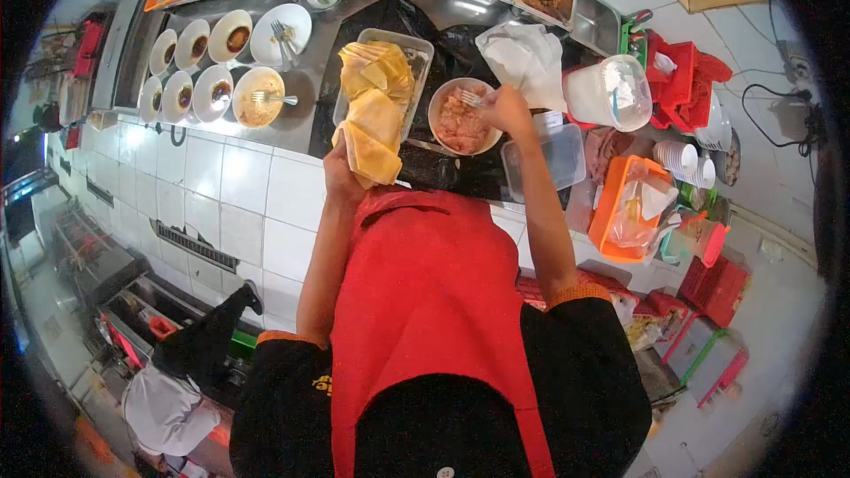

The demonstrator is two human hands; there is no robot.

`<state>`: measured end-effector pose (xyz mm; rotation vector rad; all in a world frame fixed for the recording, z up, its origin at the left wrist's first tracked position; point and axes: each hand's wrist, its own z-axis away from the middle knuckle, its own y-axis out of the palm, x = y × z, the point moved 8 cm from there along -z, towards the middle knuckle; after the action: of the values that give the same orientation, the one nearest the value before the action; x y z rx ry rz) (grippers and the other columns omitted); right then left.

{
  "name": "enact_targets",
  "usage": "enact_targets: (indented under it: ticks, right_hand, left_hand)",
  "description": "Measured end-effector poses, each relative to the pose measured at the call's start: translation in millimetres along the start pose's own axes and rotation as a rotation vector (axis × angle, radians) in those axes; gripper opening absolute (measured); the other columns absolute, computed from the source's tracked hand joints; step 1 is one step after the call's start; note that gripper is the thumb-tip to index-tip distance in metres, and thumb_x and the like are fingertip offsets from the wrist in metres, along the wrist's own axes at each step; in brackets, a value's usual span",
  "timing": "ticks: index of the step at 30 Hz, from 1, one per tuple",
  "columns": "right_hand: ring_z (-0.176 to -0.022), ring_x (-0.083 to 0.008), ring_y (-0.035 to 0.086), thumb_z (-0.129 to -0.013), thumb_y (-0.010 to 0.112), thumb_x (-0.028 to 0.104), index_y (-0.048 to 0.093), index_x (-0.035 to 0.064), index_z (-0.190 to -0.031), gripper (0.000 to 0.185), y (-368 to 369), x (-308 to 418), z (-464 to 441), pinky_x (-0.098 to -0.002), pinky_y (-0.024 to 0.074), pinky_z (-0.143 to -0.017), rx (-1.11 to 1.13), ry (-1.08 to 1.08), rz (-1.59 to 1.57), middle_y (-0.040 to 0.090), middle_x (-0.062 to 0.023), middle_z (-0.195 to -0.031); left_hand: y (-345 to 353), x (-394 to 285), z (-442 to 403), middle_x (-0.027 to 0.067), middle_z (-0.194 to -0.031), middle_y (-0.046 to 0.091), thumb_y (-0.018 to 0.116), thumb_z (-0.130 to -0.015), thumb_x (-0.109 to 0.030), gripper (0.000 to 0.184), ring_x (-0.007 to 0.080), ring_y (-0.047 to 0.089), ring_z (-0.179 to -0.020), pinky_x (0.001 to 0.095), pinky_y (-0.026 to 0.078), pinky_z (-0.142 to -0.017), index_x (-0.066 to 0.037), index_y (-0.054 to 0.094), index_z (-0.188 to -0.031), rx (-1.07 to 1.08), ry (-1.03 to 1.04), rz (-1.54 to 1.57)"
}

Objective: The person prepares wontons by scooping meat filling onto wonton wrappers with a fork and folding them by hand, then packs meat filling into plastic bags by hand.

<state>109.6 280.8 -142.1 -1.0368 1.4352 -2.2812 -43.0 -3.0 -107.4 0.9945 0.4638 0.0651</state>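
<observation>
Head view, and it's left hand [343,170] gripping yellow sheets [372,137] by the metal tray [428,58], right hand [508,112] closed around a fork [472,99], right there at the pink mince [460,128], bowl [432,115] sitting just beside that tray on the surface [303,97].

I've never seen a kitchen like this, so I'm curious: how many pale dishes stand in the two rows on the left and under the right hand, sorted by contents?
Bowls with dark sauce: 6
Dishes with cutlery: 2
Bowl of pinkish mixture, under the right hand: 1
Total: 9
</observation>
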Motion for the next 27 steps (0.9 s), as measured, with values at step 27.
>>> enact_targets:
  ticks: [27]
  right_hand:
    - [-0.060, -0.0107, 0.054, -0.080, 0.064, 0.007, 0.074, 0.0083, -0.106, 0.027, -15, 3, 50, -0.0316, 0.0462, -0.060, 0.144, -0.043, -0.341, 0.060, -0.0096, -0.066]
  left_hand:
    - [-1, -5, -2, 0.0137, -0.136, 0.052, 0.032, -0.103, -0.044, 0.055, 0.0328, 0.055, -0.120, 0.0483, 0.047, -0.100, -0.005, 0.040, -0.141, -0.015, -0.028, 0.019]
